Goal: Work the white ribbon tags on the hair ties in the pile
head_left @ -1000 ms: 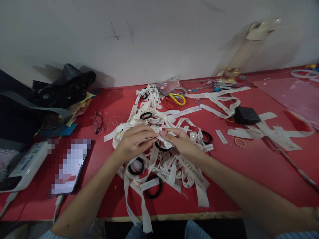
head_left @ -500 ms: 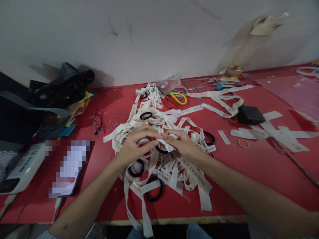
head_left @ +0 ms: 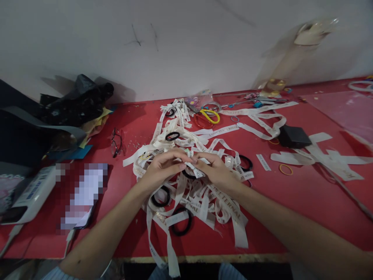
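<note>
Both hands meet above a heap of white printed ribbons (head_left: 201,206) on the red table. My left hand (head_left: 165,166) is closed, thumb and forefinger pinching the left end of a short printed ribbon (head_left: 198,171). That same ribbon lies under the thumb and fingers of my right hand (head_left: 214,167), also closed. Right below the fingers, partly covered, shows a black hair tie (head_left: 190,175); whether the ribbon goes around it I cannot tell. More black hair ties lie in the heap, one at the front (head_left: 181,221) and another to the right (head_left: 245,163).
Yellow-handled scissors (head_left: 210,116) lie behind the heap. To the left are eyeglasses (head_left: 117,143), a phone (head_left: 84,196) on a cable and a white device (head_left: 35,194). A black box (head_left: 294,136), a yellow rubber band (head_left: 286,169) and loose ribbon strips (head_left: 344,161) are at right.
The view has shifted slightly. Both hands keep their pinch on the short ribbon, with only a slight shift of the fingers.
</note>
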Demonstrator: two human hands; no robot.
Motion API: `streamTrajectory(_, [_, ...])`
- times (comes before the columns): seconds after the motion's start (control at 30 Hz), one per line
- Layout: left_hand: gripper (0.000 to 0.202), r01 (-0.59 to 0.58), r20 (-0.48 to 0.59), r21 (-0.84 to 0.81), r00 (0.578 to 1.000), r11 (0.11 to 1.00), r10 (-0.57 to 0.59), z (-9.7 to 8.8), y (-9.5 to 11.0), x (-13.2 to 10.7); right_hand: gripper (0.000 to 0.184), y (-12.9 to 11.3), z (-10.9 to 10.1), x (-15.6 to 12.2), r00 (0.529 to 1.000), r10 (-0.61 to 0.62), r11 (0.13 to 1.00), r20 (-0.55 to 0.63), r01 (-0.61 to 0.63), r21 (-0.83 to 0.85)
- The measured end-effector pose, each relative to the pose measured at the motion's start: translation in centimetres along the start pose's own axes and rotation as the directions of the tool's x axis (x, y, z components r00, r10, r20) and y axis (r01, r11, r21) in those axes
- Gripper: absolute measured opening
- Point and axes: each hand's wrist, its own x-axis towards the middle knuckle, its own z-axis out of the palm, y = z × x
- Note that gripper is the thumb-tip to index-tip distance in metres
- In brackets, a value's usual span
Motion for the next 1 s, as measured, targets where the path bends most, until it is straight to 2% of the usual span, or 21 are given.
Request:
streamTrajectory(0.13, [0.01,-0.027,-0.026,0.025,0.999,0.999,0.028,0.01,-0.07,0.04,0.038,-0.08,0.12,-0.29,0.997,-0.074,0.991,-0.015,0.071,-0.114])
streamTrajectory(0.3, [0.011,-0.041,-0.032,0.074,0.999,0.996,0.043,-0.07,-0.17,0.03,0.031,-0.3,0.28,-0.51,0.989,-0.141,0.979,-0.033,0.134,-0.155])
streamTrajectory(0.47, [0.012,-0.018,-0.044,-0.001,0.999,1.0,0.018,0.1,-0.49,-0.07,0.032,-0.29,0.35,-0.47,0.983,-0.178,0.965,-0.05,0.165,-0.202])
streamTrajectory(0.63, [0.013,0.02,-0.048,-0.004,0.999,1.0,-0.021,0.19,-0.56,-0.18,0.03,-0.19,0.29,-0.41,0.98,-0.191,0.959,-0.048,0.176,-0.221])
streamTrajectory(0.83, [0.013,-0.033,-0.052,0.045,0.998,0.998,0.036,0.3,-0.79,-0.07,0.03,-0.49,0.43,-0.46,0.982,-0.171,0.969,-0.083,0.152,-0.194])
streamTrajectory(0.93, [0.013,-0.085,-0.069,0.204,0.993,0.975,0.101,0.47,-0.51,0.0,0.03,-0.39,0.42,-0.48,0.982,-0.164,0.97,-0.096,0.143,-0.194])
streamTrajectory(1.0, [0.013,-0.157,-0.06,0.428,0.978,0.89,0.201,0.55,-0.15,0.0,0.027,-0.24,0.37,-0.43,0.979,-0.17,0.971,-0.113,0.147,-0.19])
